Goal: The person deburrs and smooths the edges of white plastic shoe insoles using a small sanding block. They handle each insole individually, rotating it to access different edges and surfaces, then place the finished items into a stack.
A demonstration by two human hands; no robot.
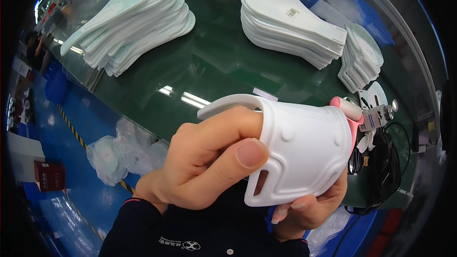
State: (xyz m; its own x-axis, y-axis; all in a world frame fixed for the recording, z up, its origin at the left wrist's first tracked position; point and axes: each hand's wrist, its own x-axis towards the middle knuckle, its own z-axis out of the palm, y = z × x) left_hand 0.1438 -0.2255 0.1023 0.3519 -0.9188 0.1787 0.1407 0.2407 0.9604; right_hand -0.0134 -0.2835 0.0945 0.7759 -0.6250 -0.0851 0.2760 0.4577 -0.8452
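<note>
The curved white plastic shell (309,147) is held up in the air at the near edge of the desk (209,81), in front of the person's body. The left hand (214,162) is closed on its left rim, thumb pressed to the outer face beside the slot, fingers curled behind. The right hand (309,209) is partly closed under the lower right edge; the shell hides most of its fingers, so I cannot tell how firmly it grips.

The smooth shell could slip if the thumb eases, dropping past the near edge. Hard squeezing might strain the wall around the slot. A swing to the right could knock the pink-handled roller (351,109).

The desk is glossy green and reflects the lights. White stacks stand toward its far left corner (138,24), along its far edge (285,24) and by its right edge (362,57), above a black bag (384,164). Blue floor (83,119) with striped tape lies left.
</note>
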